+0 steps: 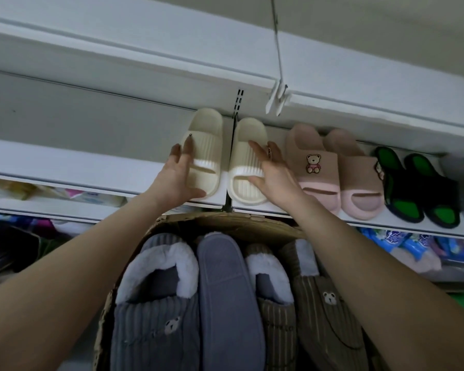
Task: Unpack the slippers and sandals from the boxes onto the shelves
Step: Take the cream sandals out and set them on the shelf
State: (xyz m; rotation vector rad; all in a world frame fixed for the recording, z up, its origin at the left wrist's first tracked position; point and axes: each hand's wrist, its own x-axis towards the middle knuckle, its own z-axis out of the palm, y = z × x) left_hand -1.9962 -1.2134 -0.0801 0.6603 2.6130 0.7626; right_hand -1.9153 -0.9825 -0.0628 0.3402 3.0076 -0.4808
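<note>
The two cream slides sit side by side on the white shelf [65,167], heels toward the back panel and open toes at the front edge, their long axes running front to back. The left cream slide [205,145] lies just ahead and to the right of the left hand [178,178]; the right cream slide [248,162] lies just left of the right hand [272,172]. Each hand is thus nearest its own slide, one on each outer flank of the pair.

The left hand's fingers [188,145] are straight and spread, laid along the slide's outer side and strap, thumb at the toe. The right hand's fingers [257,151] are likewise extended and apart, resting across the ribbed strap, thumb near the toe opening. Neither hand curls round anything. The coming move is probably a nudge inward or backward to square the pair, with a dark upright gap in the shelf running between them.

The slides look like thick moulded foam, smooth, with ribbed straps. To their right stand pink slides [332,170] with a bear patch, then black and green sandals [418,188]. Below, an open cardboard box [225,223] holds corduroy slippers with fleecy lining: grey slippers [156,303] and brown slippers [322,311], still to be unpacked.
</note>
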